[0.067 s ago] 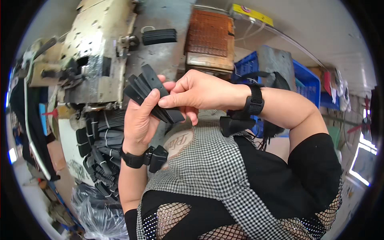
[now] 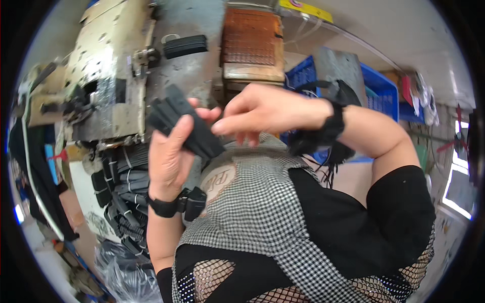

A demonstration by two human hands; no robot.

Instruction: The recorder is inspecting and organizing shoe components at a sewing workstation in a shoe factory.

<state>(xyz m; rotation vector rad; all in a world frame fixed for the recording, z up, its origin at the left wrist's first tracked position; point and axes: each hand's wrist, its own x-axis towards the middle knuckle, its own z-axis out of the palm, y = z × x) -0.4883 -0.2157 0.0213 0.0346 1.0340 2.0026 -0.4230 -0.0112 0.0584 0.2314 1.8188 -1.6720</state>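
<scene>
Apparently, black strips (image 2: 201,135) between thumb (image 2: 180,133) and fingers (image 2: 205,114) of left hand (image 2: 170,164)

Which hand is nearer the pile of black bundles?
Left. The left hand, holding black strips, appears just right of the pile of black bundles; the right hand is farther right.

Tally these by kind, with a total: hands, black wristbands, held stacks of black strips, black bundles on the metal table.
Left hand and right hand: 2
Black wristbands: 2
Held stack of black strips: 1
Black bundle on the metal table: 1
Total: 6
</scene>
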